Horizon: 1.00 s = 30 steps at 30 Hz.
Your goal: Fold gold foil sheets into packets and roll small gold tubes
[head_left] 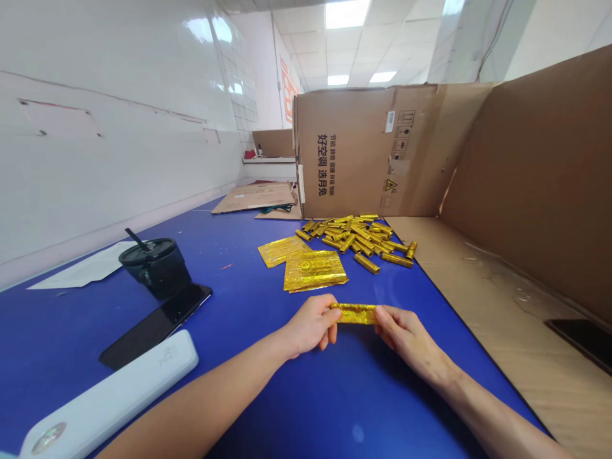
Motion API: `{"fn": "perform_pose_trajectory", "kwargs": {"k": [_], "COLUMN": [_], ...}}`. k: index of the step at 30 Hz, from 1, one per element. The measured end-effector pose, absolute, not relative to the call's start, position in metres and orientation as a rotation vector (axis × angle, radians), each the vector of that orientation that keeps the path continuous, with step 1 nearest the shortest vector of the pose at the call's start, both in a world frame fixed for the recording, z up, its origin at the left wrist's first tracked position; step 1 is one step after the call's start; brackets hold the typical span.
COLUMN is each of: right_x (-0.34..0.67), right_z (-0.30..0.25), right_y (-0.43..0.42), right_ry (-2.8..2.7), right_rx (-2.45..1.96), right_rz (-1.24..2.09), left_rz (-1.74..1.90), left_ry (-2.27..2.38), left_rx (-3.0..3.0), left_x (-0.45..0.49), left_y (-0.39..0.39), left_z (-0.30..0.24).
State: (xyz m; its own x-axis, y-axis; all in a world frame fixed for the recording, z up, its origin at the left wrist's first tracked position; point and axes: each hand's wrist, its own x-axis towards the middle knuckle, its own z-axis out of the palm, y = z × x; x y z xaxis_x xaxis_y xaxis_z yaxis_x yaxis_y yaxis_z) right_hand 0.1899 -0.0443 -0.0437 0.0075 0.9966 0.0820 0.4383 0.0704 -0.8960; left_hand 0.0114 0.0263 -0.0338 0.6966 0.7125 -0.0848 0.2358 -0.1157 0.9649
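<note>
Between my two hands stretches a partly folded strip of gold foil paper, held level above the blue table. My left hand pinches its left end between thumb and fingers. At the right end, my right hand grips it the same way. Just beyond lies a stack of flat gold foil sheets, with more gold sheets fanned out behind to the left. Farther back is a loose pile of rolled gold foil tubes, several of them lying across one another.
On the left of the blue table are a dark lidded cup with a straw, a black phone, a long white case and white paper. Tall cardboard walls the back and right. Flat cardboard lies at the back left.
</note>
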Motion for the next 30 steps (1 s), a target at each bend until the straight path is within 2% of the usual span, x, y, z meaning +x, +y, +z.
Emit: {"fn": "perform_pose_trajectory", "kwargs": {"k": [3, 13, 19, 24, 30], "right_x": [0.191, 0.182, 0.174, 0.174, 0.167], "right_z": [-0.044, -0.039, -0.040, -0.037, -0.038], "right_y": [-0.044, -0.050, -0.055, -0.055, -0.060], "right_ry": [-1.538, -1.613, -1.656, -1.562, -1.617], "right_rx": [-1.437, -1.448, -1.441, -1.382, -1.355], "right_rz": [0.945, 0.765, 1.070, 1.104, 1.351], "left_rz": [0.506, 0.638, 0.766, 0.536, 0.431], "left_ry": [0.759, 0.785, 0.862, 0.784, 0.718], "left_rx": [1.651, 1.475, 1.499, 1.632, 1.751], "left_x": [0.011, 0.017, 0.014, 0.013, 0.020], "left_y": [0.030, 0.024, 0.034, 0.026, 0.002], "left_z": [-0.034, -0.036, -0.039, -0.034, -0.034]}}
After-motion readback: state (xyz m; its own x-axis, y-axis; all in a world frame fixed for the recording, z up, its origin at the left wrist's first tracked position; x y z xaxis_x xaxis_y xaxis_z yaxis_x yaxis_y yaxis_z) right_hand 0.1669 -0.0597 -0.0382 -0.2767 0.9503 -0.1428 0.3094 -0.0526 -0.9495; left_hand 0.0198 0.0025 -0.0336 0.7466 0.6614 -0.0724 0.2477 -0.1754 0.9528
